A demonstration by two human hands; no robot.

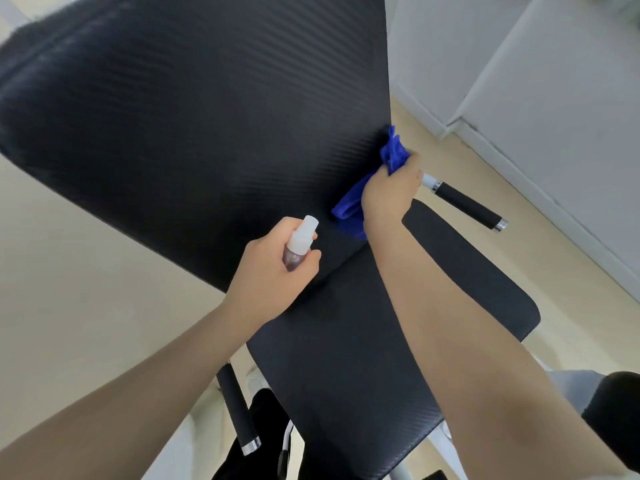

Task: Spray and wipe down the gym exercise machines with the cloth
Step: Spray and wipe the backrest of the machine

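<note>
A black padded backrest [194,126] of an exercise bench fills the upper half of the view, with its black seat pad [381,341] below it. My right hand [391,192] grips a bunched blue cloth [349,206] pressed against the backrest's lower right edge. My left hand [270,275] holds a small spray bottle [299,242] with a white nozzle, upright, just in front of the backrest's lower edge near the gap between the pads.
Black foam handles with chrome ends stick out at the right [467,206] and lower left [239,410] of the seat. The floor [69,289] is pale wood. White cabinets [554,98] stand along the right side.
</note>
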